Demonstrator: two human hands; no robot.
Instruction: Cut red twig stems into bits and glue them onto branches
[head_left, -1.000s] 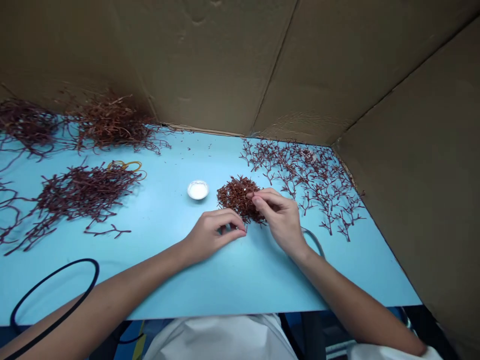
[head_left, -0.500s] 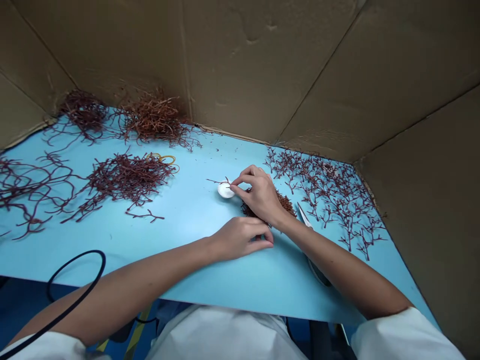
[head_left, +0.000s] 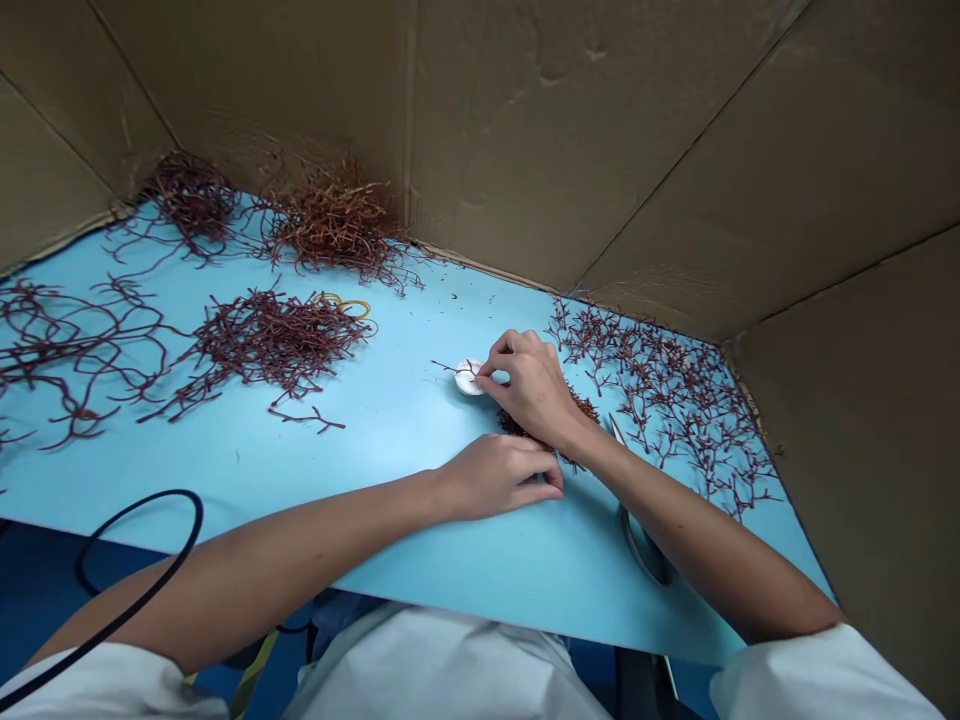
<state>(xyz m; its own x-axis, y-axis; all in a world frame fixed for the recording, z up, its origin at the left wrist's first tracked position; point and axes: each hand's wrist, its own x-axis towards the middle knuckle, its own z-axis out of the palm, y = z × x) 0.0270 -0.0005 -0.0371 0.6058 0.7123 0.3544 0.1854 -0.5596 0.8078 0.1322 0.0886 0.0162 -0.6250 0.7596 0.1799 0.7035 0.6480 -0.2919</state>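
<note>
My right hand [head_left: 531,388] pinches a small dark red branched sprig [head_left: 454,367] and holds its end in a small white dish [head_left: 469,377] on the blue table [head_left: 390,420]. My left hand [head_left: 501,476] rests curled on the table just in front, fingers closed at the edge of a dense clump of red sprigs [head_left: 581,408]; what it holds is hidden. The clump lies mostly behind my right wrist.
Cut sprigs [head_left: 664,400] are spread at the right. Piles of long red stems [head_left: 270,340] lie at the left and back, with yellow rubber bands [head_left: 352,306]. Scissors [head_left: 637,525] lie under my right forearm. A black cable [head_left: 142,560] loops front left. Cardboard walls [head_left: 525,140] surround the table.
My right hand left the clump and carried a single sprig left to the white dish. My left hand stayed curled near the clump. The camera swung to the left.
</note>
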